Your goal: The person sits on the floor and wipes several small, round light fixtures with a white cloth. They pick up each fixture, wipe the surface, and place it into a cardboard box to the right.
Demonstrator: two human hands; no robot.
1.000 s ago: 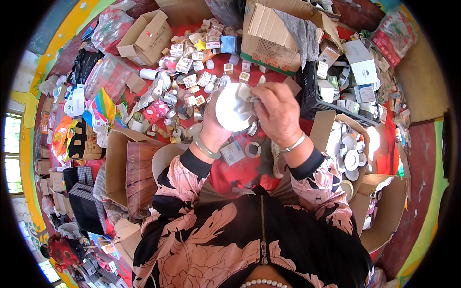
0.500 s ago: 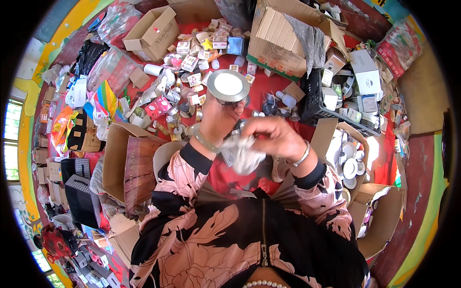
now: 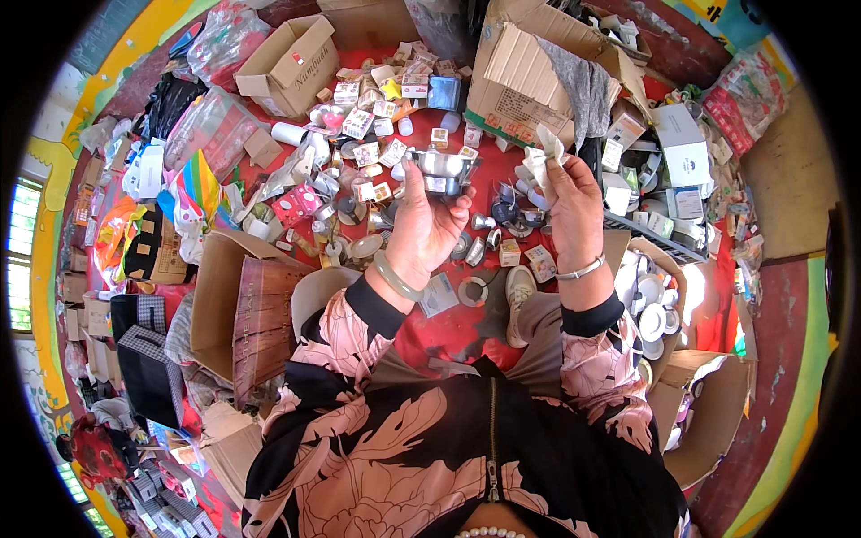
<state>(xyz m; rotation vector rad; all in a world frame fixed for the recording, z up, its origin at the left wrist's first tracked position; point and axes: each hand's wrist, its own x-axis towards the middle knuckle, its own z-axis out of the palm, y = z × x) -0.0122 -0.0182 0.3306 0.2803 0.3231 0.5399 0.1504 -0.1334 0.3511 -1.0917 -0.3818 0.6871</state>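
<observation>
Right now, the person is keeping both hands up in front of the chest, well apart. The left hand (image 3: 420, 229) is turning its palm upward and holding a round, silvery light fitting (image 3: 444, 169) between the thumb on one side and the fingertips on the other, side-on to me, above the red floor covering (image 3: 421, 339). The right hand (image 3: 577, 211) is pinching a crumpled white cloth (image 3: 543, 161) between thumb and fingers, its end sticking up past the fingertips, clear of the fitting. A pale bangle (image 3: 397, 276) is circling the left wrist, a silver one the right. Below and between the hands, small metal lamp parts (image 3: 475, 249) are lying scattered near a light-coloured shoe (image 3: 518, 303). Beyond the left hand, little printed boxes (image 3: 357, 123) are spreading in a loose heap. Over on the right, a black plastic crate (image 3: 653, 235) is bearing more packages, and white round fittings (image 3: 653, 318) are filling an open cardboard box (image 3: 616, 253) just beside the right forearm.
</observation>
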